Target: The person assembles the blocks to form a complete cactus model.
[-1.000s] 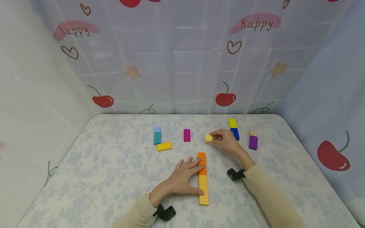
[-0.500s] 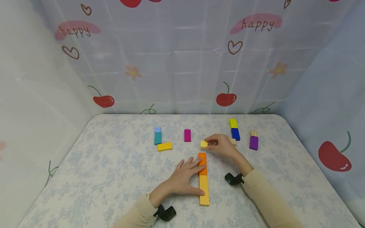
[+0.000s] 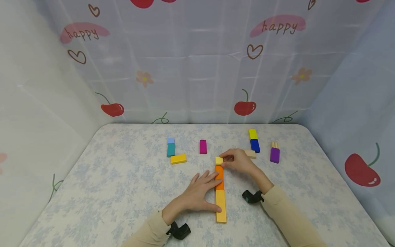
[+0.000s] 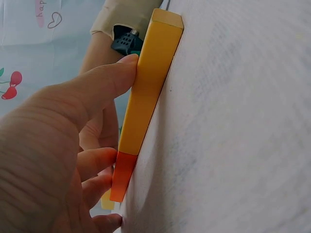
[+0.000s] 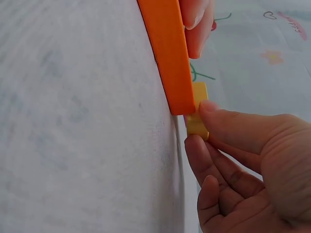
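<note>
My right hand (image 3: pixel 240 161) pinches a small pale-yellow block (image 3: pixel 218 160) between thumb and fingers, right at the far end of an orange block (image 3: pixel 219 185). That orange block lies end to end with a longer amber-yellow block (image 3: pixel 220 204), forming a straight line toward me. My left hand (image 3: pixel 197 193) is spread out, its fingertips resting on the orange block and its thumb on the amber one. The left wrist view shows the thumb against the amber block (image 4: pixel 150 82). Seen from the right wrist, the pale-yellow block (image 5: pixel 199 127) sits just beyond the orange block's end.
Left of centre lie a teal block (image 3: pixel 171 150), a light-blue block (image 3: pixel 170 140) and a yellow block (image 3: pixel 178 159). A magenta block (image 3: pixel 202 146) stands behind. Farther right are yellow-green (image 3: pixel 252 133), blue (image 3: pixel 254 145), beige (image 3: pixel 250 154), purple (image 3: pixel 274 155) and ridged cream (image 3: pixel 274 144) blocks.
My right hand has brought the pale-yellow block left and toward me, up to the orange block's far end. A beige block has come into view behind that hand. My left hand has stayed put.
</note>
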The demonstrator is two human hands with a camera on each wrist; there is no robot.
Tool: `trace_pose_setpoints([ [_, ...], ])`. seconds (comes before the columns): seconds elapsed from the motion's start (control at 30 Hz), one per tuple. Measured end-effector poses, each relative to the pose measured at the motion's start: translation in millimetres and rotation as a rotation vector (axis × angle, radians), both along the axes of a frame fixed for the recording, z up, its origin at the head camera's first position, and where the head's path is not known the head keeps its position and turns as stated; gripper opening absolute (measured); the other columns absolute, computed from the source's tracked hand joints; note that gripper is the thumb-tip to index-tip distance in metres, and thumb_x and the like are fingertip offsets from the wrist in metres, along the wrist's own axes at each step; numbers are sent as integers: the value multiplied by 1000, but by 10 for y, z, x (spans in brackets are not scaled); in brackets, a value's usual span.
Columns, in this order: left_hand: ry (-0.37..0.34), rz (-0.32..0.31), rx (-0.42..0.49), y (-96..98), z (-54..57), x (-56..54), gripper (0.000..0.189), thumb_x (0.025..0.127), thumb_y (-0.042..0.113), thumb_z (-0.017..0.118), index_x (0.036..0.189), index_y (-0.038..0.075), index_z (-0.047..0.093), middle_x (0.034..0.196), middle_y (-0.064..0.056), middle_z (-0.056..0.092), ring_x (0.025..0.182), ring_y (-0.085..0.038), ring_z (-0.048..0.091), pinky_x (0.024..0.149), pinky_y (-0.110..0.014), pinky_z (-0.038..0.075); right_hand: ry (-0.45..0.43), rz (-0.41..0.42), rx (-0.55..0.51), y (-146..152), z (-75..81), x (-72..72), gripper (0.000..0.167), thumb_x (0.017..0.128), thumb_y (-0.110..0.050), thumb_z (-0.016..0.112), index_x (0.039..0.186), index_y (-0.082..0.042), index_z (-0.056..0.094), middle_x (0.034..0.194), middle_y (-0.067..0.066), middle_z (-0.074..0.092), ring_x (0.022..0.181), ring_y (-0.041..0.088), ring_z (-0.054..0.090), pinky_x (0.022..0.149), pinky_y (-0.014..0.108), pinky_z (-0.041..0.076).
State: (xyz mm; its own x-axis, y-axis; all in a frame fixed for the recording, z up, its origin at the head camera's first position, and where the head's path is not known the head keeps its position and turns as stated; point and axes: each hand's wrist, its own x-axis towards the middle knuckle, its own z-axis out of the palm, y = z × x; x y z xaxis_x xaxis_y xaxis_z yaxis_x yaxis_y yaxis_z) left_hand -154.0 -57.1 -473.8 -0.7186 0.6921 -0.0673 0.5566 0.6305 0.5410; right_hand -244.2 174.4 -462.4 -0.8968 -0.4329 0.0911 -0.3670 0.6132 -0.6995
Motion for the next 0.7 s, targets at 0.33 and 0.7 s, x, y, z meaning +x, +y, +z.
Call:
trace_pose_setpoints([
  [0.33, -5, 6, -1, -1, 30, 16, 88, 78, 59, 74, 152, 26, 38, 164, 5, 18, 153, -29, 10, 119, -61, 8, -12, 23, -1, 7, -27, -15, 28, 85, -15, 76, 111, -4, 73, 99, 6, 71, 82, 13, 61, 74, 23, 52],
  [0.7, -7, 4, 5, -3, 30, 18, 88, 78, 59, 74, 152, 25, 38, 164, 5, 18, 153, -29, 10, 119, -61, 7, -42, 63, -8, 14, -24, -10, 28, 87, -13, 73, 113, -2, 72, 102, 9, 71, 85, 14, 63, 76, 24, 53],
])
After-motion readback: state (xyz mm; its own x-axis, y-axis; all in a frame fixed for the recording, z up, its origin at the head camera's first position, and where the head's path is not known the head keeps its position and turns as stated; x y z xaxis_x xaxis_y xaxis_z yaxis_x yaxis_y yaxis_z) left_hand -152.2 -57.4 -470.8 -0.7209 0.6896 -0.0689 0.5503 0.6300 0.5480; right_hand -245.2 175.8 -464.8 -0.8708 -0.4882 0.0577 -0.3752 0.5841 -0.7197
